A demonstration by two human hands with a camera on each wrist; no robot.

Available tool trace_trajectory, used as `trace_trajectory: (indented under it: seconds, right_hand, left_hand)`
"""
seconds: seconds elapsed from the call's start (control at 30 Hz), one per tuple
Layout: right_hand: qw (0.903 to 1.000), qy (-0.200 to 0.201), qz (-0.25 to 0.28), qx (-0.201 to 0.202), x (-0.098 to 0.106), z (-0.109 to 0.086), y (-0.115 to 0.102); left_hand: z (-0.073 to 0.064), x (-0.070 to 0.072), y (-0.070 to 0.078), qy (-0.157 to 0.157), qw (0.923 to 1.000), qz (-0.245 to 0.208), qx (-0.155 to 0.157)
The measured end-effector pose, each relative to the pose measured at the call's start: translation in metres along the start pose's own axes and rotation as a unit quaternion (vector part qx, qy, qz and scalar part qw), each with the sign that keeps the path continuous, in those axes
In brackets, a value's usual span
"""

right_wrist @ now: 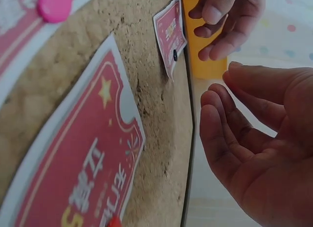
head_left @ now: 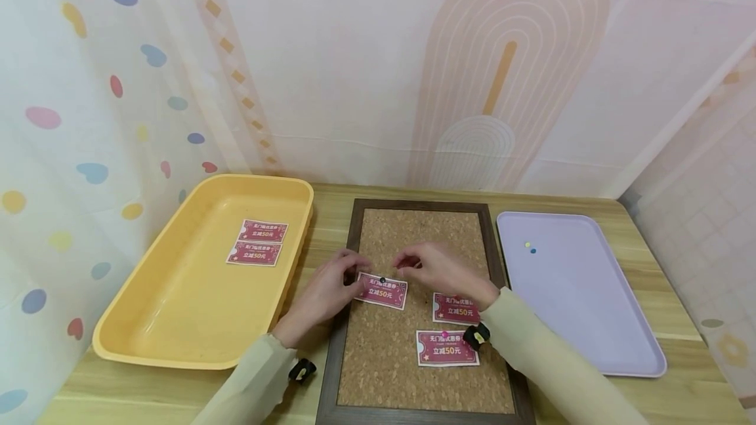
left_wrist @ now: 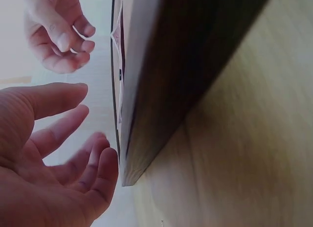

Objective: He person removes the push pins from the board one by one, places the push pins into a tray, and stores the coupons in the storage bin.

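Note:
A red coupon (head_left: 380, 294) lies on the framed cork board (head_left: 384, 366), with a black pushpin (head_left: 382, 280) at its upper edge. Just left of that coupon is my left hand (head_left: 328, 286), its fingers loosely bent and holding nothing. My right hand (head_left: 440, 267) hovers over the board on the coupon's other side; thumb and fingers are apart in the right wrist view, with nothing between them. Lower right, a second coupon (head_left: 451, 309) shows a red pin (right_wrist: 114, 222) in the right wrist view. Below it, a third coupon (head_left: 437, 354) bears a pink pin (head_left: 445, 334).
A yellow tray (head_left: 177, 340) at the left holds two more coupons (head_left: 255, 253). To the right of the board lies a lilac tray (head_left: 585, 307) with a yellow pin (head_left: 527, 244) and a blue pin (head_left: 533, 251). A patterned curtain (head_left: 342, 71) hangs behind the wooden table (head_left: 331, 215).

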State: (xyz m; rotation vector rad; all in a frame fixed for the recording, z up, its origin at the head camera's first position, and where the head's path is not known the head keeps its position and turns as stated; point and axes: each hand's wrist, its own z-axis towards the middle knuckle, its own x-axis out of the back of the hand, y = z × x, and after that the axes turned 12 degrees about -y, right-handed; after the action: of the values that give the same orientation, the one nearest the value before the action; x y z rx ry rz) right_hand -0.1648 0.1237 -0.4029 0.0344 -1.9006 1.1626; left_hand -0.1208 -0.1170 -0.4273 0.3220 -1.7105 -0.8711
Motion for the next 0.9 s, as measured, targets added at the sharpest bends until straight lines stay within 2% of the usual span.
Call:
trace_trajectory:
  seconds: [0.2,0.4,0.53,0.73,0.9]
  right_hand:
    - [0.9996,-0.027,0.001,-0.006,-0.005,0.014,0.001]
    - [0.999,-0.042,-0.003,-0.017,-0.008,0.02,0.002]
    - [0.9988,-0.049,-0.003,-0.01,-0.01,0.024,0.003]
    - [0.9985,-0.051,-0.003,-0.019,-0.013,0.027,0.003]
    - [0.9986,-0.042,-0.002,-0.03,-0.014,0.028,0.002]
  left_hand:
    - [0.002,-0.002,-0.002,0.002,0.9996,0.016,0.022]
    - [0.003,-0.004,-0.003,-0.003,0.9988,0.041,0.026]
    - [0.004,-0.005,-0.003,-0.004,0.998,0.062,0.014]
    - [0.006,-0.008,-0.005,0.012,0.9966,0.08,-0.016]
    - [0.006,-0.009,-0.005,0.023,0.9958,0.085,-0.022]
